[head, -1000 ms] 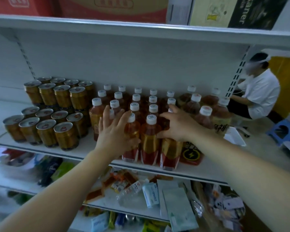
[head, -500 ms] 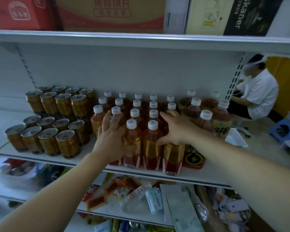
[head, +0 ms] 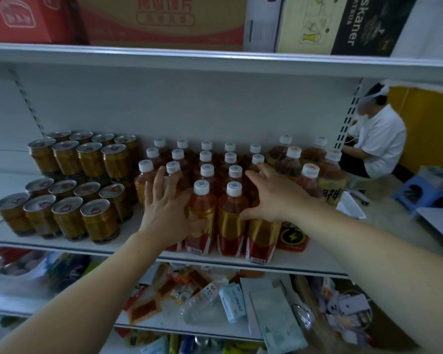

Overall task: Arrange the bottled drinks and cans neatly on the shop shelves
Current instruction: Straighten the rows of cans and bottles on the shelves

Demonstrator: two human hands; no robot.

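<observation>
- Head view: the white shelf point(head: 62, 243) carries the drinks; a block of white-capped tea bottles point(head: 207, 172) stands in rows at its middle, running from the back wall to the front edge
- The left hand point(head: 168, 213) lies flat against the left flank of that block, fingers straight and spread wide; its thumb rests across the front-left bottle point(head: 201, 200); it encloses nothing
- The right hand point(head: 274, 198) sits over the top of the front-right bottle point(head: 262, 238), hiding its cap; its fingers stretch toward the back, the thumb points left and touches the front-middle bottle point(head: 232, 221); the grip is wide, not closed round any bottle
- Gold cans point(head: 95, 221) stand left of the bottles, one tier in front and two stacked tiers point(head: 90, 159) behind
- Larger bottles point(head: 310, 175) stand right of the block; a red pack with a lightning sign point(head: 293, 237) sits just beside the front-right bottle
- Cardboard boxes point(head: 164, 19) fill the shelf above; loose packets point(head: 232, 302) lie on the shelf below
- At far right a person in white point(head: 379, 141) sits near a blue stool point(head: 420, 192)
</observation>
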